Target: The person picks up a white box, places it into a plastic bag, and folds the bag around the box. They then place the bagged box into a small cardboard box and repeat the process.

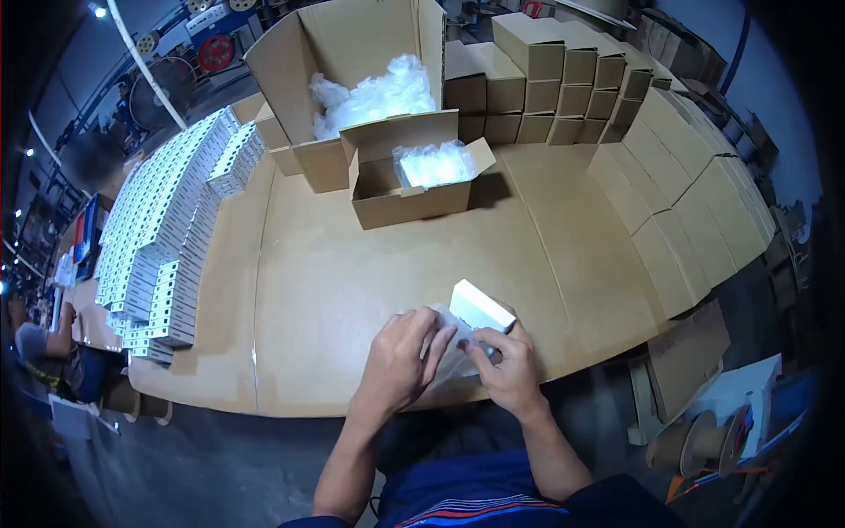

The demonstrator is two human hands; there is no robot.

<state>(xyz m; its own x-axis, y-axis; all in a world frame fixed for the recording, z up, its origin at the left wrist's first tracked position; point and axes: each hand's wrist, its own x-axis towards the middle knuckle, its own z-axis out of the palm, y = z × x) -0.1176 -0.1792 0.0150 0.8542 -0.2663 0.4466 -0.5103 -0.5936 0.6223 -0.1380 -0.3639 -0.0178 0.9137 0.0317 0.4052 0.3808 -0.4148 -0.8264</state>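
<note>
Near the table's front edge, my right hand [506,365] is closed on a small white box [480,308], which tilts up above the fingers. A clear plastic bag [456,365] hangs between both hands. My left hand [407,352] pinches at the bag's left side, its fingers curled and partly hiding the plastic. Farther back stands an open brown carton [409,208] with bubble-wrapped items [436,165] inside. Behind it a larger open carton [321,165] holds a heap of clear plastic bags [378,95].
Stacks of small white boxes [163,211] line the left of the brown table [378,290]. Brown cartons [541,75] are piled at the back right, with more cartons [682,194] along the right edge. A co-worker [53,348] is at the far left. Spools [704,449] lie lower right.
</note>
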